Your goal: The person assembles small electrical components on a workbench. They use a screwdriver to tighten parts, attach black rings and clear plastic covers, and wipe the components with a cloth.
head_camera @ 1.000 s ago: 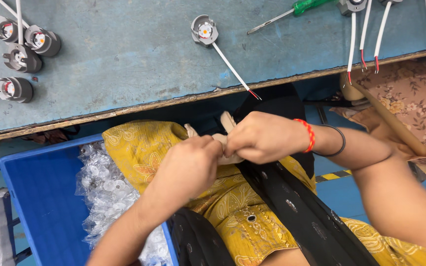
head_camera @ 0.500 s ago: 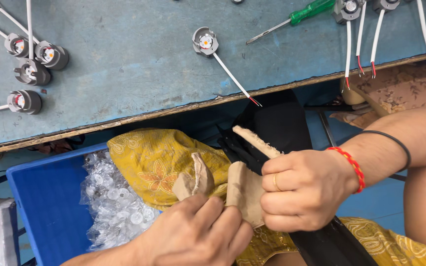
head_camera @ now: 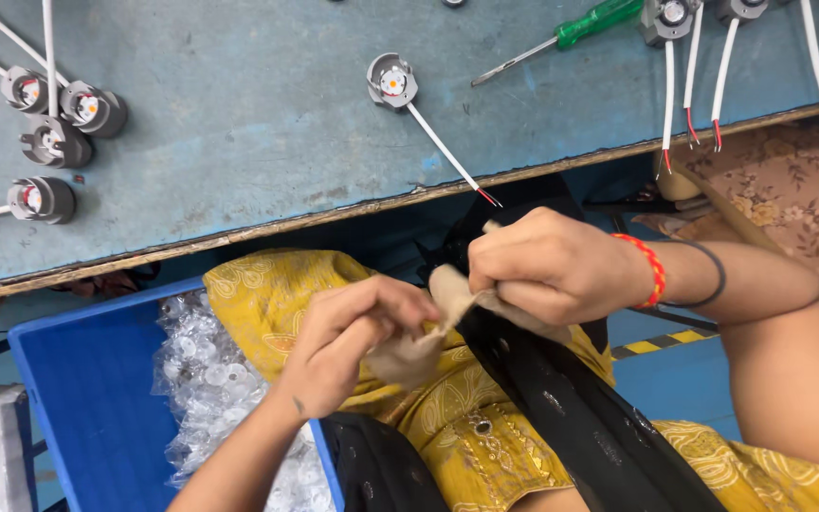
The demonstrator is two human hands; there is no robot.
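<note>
Both hands work over my lap, below the edge of a blue-grey workbench [head_camera: 239, 133]. My left hand [head_camera: 353, 337] pinches one end of a crumpled beige cloth piece [head_camera: 419, 346]. My right hand [head_camera: 547, 265], with a red bead bracelet and a black band at the wrist, grips the other end of the same cloth. The cloth is stretched between the two hands above yellow patterned clothing [head_camera: 267, 294] and a black strap [head_camera: 571, 417].
On the bench lie several small grey round lamp holders with white wires [head_camera: 54, 123], one more holder [head_camera: 392, 83] near the middle, and a green-handled screwdriver [head_camera: 571, 33]. A blue bin [head_camera: 87, 398] at my left holds clear plastic parts [head_camera: 206, 379]. Floral fabric [head_camera: 789, 199] lies at right.
Both hands rose toward the bench edge. The beige cloth, held upright half a second ago, is now bunched and pulled between the hands.
</note>
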